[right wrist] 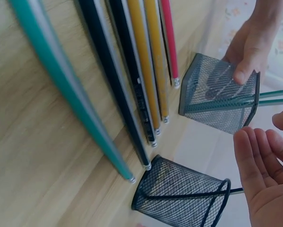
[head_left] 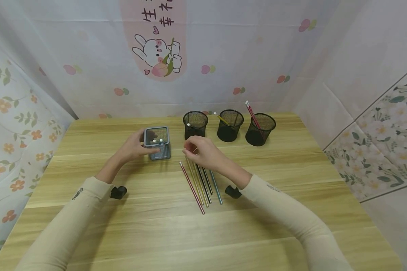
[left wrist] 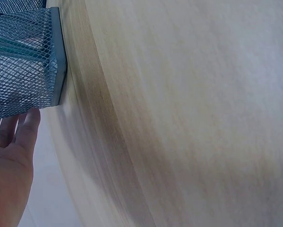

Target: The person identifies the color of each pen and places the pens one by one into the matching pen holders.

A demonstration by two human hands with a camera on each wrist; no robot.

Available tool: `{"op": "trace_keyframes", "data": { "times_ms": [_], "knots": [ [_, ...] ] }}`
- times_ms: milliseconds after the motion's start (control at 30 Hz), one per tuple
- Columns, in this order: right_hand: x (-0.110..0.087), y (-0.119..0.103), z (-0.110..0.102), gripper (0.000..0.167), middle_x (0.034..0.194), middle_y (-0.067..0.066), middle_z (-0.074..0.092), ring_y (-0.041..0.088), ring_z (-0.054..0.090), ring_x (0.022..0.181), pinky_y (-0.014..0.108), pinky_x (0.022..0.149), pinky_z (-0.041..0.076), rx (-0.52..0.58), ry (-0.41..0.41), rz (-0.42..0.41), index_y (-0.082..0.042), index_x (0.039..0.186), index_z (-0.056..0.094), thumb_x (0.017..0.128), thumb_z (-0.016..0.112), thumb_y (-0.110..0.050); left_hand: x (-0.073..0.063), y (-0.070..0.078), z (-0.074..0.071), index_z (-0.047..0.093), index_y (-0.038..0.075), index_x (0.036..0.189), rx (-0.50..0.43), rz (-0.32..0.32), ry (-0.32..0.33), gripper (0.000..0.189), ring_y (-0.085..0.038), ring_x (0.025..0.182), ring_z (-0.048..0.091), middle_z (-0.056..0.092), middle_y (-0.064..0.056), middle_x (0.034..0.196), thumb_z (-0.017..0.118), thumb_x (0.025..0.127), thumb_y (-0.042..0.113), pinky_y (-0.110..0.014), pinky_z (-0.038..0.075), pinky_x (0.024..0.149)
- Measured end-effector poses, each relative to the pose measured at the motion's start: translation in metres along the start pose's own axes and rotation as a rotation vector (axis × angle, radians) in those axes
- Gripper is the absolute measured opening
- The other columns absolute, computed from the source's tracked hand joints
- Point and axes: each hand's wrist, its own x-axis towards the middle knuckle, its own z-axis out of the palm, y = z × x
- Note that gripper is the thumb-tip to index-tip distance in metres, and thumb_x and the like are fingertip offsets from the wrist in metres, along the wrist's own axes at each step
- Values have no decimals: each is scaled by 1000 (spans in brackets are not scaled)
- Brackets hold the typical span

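Note:
My left hand [head_left: 130, 147] grips a grey square mesh pencil holder [head_left: 165, 151], thumb on its near side and fingers behind. Two teal pencils [right wrist: 277, 97] stand inside it, white eraser ends up. My right hand [head_left: 205, 152] hovers over the eraser ends of a row of loose pencils, close to the nearest black cup. Nothing is between its fingers, and the thumb stands apart from them in the right wrist view. The row has a red pencil [head_left: 192, 188], two yellow pencils [right wrist: 143, 56], two black pencils [right wrist: 115, 80] and a teal pencil [head_left: 216, 187].
Three round black mesh cups stand along the back: the left cup [head_left: 191, 132] with a black pencil, the middle cup [head_left: 228, 134] with a yellow one, the right cup [head_left: 256, 137] with red ones. A patterned curtain [head_left: 217, 45] hangs behind the wooden table [head_left: 149, 233].

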Motion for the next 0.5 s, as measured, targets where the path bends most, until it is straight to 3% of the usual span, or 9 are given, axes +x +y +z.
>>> {"op": "trace_keyframes", "data": {
  "times_ms": [233, 500],
  "knots": [
    [-5, 6, -7, 4, 91, 4, 66, 13, 64, 82, 22, 72, 55, -7, -4, 47, -2, 98, 67, 96, 69, -5, 0, 1, 0, 49, -6, 130, -13, -8, 1, 62, -41, 130, 50, 55, -25, 136, 86, 85, 12, -54, 45, 103],
    [-10, 9, -17, 3, 88, 3, 66, 13, 65, 80, 23, 72, 55, -2, 4, 80, -2, 97, 67, 96, 70, -4, 1, 1, 0, 47, -8, 133, -3, -16, -2, 66, -43, 130, 49, 54, -28, 137, 86, 84, 11, -54, 44, 103]
  ]
}}
